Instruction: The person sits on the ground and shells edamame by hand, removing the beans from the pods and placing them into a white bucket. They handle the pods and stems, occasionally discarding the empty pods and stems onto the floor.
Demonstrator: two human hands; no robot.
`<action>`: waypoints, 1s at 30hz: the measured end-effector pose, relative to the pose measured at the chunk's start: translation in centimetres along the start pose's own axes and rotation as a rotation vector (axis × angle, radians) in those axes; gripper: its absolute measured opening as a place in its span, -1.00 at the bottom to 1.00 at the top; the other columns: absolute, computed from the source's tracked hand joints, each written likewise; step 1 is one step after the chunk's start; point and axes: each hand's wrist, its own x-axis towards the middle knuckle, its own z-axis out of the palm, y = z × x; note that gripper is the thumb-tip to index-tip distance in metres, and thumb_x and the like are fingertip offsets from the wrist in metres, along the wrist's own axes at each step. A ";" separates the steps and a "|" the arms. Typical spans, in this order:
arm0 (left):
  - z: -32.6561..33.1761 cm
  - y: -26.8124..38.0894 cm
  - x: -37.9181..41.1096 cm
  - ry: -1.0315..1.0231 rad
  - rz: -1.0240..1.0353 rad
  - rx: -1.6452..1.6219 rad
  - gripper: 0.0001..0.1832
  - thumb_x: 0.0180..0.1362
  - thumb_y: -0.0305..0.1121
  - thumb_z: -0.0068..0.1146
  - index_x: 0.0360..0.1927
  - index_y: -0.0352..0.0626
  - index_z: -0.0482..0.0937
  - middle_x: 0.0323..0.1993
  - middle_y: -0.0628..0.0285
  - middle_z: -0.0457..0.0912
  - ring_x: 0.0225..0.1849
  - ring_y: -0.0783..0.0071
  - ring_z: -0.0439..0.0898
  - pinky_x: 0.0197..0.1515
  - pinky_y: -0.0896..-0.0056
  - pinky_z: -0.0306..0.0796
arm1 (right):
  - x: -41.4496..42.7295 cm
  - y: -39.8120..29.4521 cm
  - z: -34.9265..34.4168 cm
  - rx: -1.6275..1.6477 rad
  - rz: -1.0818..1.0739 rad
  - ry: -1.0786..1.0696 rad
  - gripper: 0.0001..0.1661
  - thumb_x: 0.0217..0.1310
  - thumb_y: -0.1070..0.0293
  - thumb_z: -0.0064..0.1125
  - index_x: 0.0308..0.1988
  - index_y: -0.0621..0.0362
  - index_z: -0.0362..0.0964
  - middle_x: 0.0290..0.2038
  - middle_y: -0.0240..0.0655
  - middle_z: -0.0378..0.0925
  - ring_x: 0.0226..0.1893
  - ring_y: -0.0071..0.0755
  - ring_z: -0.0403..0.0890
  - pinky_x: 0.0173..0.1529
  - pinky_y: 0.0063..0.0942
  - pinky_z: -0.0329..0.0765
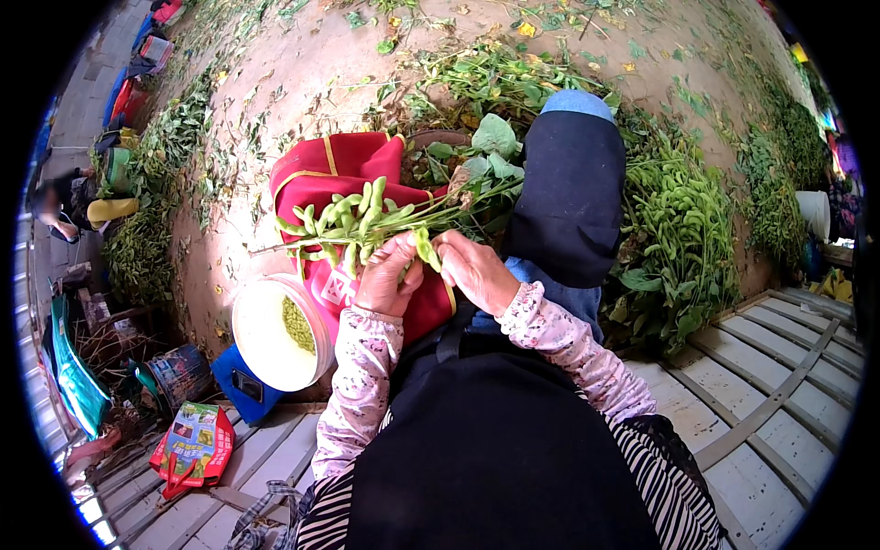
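My left hand (390,276) grips a cut soybean stalk (405,221) thick with green pods (350,213), held crosswise over my lap. Close beside it, the fingers of my right hand (476,267) are pinched together at a green pod (427,249) between the two hands; whether the pod is in their grasp is hard to tell. Beneath the stalk lies a red cloth with yellow trim (337,161), draped over my left leg. A white bucket (271,337) stands left of my left forearm, with loose green beans (297,323) inside.
A heap of podded soybean plants (677,220) lies right of my dark-covered knee (570,192). More plants (495,75) and loose leaves cover the ground ahead. A red printed bag (194,443) rests on the slatted floor at left, near a blue container (244,385). Another person (65,203) sits farther left.
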 end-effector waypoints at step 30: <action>1.1 -1.6 0.0 0.122 0.145 0.137 -0.88 0.12 -0.39 -0.03 -0.34 -0.20 0.50 -0.61 0.41 0.45 -0.75 0.82 0.16 -0.73 0.78 -0.03 | -0.6 0.8 2.1 0.777 0.430 -0.008 -0.84 0.19 0.41 -0.32 -0.26 0.19 0.20 -0.59 -0.38 0.28 -0.69 -0.47 0.32 -0.56 -0.53 0.31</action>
